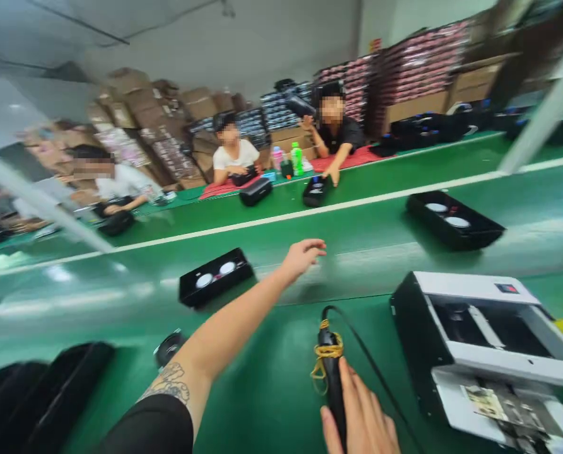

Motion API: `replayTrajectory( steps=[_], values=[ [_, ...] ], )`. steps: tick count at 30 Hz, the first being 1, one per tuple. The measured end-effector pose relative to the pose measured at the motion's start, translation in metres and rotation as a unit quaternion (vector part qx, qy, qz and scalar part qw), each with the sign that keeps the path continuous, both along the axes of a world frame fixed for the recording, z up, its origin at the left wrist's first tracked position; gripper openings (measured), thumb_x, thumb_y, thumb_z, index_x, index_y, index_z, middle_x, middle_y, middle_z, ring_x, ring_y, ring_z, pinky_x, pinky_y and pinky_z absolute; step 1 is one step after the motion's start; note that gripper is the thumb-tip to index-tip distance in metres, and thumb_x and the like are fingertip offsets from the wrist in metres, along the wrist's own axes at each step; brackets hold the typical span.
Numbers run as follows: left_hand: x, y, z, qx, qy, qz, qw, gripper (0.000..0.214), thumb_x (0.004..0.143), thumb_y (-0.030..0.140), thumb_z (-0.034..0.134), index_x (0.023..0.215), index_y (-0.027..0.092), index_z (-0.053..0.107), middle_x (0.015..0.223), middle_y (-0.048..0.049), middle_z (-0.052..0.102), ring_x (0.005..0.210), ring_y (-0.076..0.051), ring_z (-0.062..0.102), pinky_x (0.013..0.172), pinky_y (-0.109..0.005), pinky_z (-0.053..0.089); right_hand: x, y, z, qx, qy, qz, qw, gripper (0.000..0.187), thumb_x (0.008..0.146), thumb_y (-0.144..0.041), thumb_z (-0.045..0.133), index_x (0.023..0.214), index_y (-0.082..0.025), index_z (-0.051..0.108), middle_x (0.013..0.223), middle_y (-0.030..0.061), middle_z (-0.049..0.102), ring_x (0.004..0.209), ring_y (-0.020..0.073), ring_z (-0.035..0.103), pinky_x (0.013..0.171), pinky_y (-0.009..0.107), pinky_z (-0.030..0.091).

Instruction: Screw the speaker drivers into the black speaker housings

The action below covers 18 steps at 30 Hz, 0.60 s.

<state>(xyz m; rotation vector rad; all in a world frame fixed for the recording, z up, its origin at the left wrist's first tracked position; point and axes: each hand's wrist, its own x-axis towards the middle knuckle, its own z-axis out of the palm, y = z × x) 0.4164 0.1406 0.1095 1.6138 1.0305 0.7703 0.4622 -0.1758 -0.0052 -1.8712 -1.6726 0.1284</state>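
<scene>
My left hand [304, 257] is stretched out over the green conveyor belt, fingers loosely extended and holding nothing. To its left lies a long black speaker-like box [215, 277] with two round white discs on its face. My right hand [364, 413] is wrapped round a black corded hand tool [331, 366], low over the green bench. Yellow rubber bands are wound near the tool's cord end; its working tip is out of sight, so I cannot tell its exact kind. A second black box with two white discs [454, 219] rests on the belt, farther right.
A white and black machine [487, 340] stands on the bench at right. Dark cases [40, 391] lie at lower left, and a round black part [169, 347] sits behind my left forearm. Across the belt, co-workers handle black boxes; one's hand touches a black box [315, 191]. Slanted posts flank the line.
</scene>
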Motion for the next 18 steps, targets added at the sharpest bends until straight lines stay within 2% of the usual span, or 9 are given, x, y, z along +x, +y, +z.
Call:
replayTrajectory(
  steps=[3,4,6,8,10,13,16,18],
  values=[
    [-0.062,-0.079,0.014,0.068,0.017,-0.008,0.998,0.029,0.105,0.039,0.068,0.121,0.015,0.072,0.116,-0.0077,0.077,0.103,-0.02,0.075,0.094,-0.043,0.064,0.01,0.003,-0.006,0.042,-0.02,0.046,0.998,0.071,0.115,-0.041,0.036,0.174,-0.027,0.0,0.14,0.0234,0.062,0.116,0.045,0.069,0.072,0.056,0.064],
    [-0.087,-0.105,0.02,0.095,0.027,0.003,0.995,0.028,0.105,0.038,0.067,0.121,0.016,0.072,0.116,-0.0076,0.078,0.104,-0.02,0.076,0.097,-0.044,0.063,0.013,0.004,-0.004,0.044,-0.02,0.035,0.998,0.066,0.116,-0.044,0.034,0.174,-0.024,0.008,0.14,0.0229,0.062,0.117,0.0442,0.068,0.074,0.056,0.064],
    [-0.143,-0.152,0.03,0.149,0.065,0.057,0.985,0.025,0.106,0.035,0.064,0.12,0.017,0.075,0.117,-0.0081,0.079,0.109,-0.02,0.075,0.105,-0.045,0.06,0.019,0.007,0.0,0.025,-0.013,0.023,0.999,0.064,0.116,-0.051,0.029,0.169,-0.015,0.026,0.14,0.0228,0.062,0.119,0.0433,0.066,0.078,0.056,0.063],
    [-0.205,-0.189,0.038,0.185,0.128,0.146,0.963,0.024,0.106,0.034,0.062,0.119,0.018,0.076,0.121,-0.0088,0.078,0.116,-0.021,0.073,0.109,-0.046,0.057,0.024,0.01,0.004,-0.019,0.003,0.009,1.0,0.073,0.113,-0.061,0.024,0.164,-0.01,0.038,0.139,0.0222,0.062,0.122,0.044,0.064,0.085,0.058,0.061],
    [-0.267,-0.218,0.041,0.197,0.206,0.252,0.925,0.028,0.106,0.034,0.061,0.126,0.018,0.072,0.13,-0.01,0.074,0.124,-0.024,0.069,0.113,-0.051,0.053,0.029,0.013,0.007,-0.05,0.019,0.0,0.999,0.088,0.107,-0.071,0.021,0.161,-0.006,0.044,0.138,0.0227,0.063,0.124,0.0455,0.062,0.095,0.062,0.059],
    [-0.348,-0.251,0.038,0.169,0.334,0.39,0.841,0.038,0.103,0.036,0.067,0.136,0.018,0.066,0.146,-0.0129,0.064,0.142,-0.032,0.056,0.122,-0.061,0.042,0.035,0.018,0.01,-0.057,0.028,-0.01,0.998,0.102,0.099,-0.078,0.02,0.156,0.001,0.048,0.141,0.0253,0.06,0.128,0.0462,0.06,0.109,0.063,0.053],
    [-0.401,-0.275,0.028,0.113,0.438,0.463,0.762,0.047,0.101,0.037,0.071,0.142,0.019,0.061,0.156,-0.0137,0.054,0.148,-0.037,0.047,0.123,-0.067,0.039,0.038,0.022,0.012,-0.055,0.021,-0.021,0.998,0.101,0.098,-0.077,0.021,0.154,0.002,0.05,0.146,0.025,0.057,0.134,0.0449,0.057,0.114,0.062,0.051],
    [-0.423,-0.284,0.019,0.08,0.483,0.471,0.734,0.047,0.101,0.038,0.071,0.142,0.019,0.06,0.152,-0.0133,0.057,0.143,-0.035,0.052,0.119,-0.065,0.044,0.038,0.022,0.015,-0.051,0.012,-0.027,0.998,0.1,0.099,-0.076,0.022,0.154,0.001,0.051,0.146,0.0244,0.057,0.135,0.0448,0.056,0.115,0.063,0.05]
  ],
)
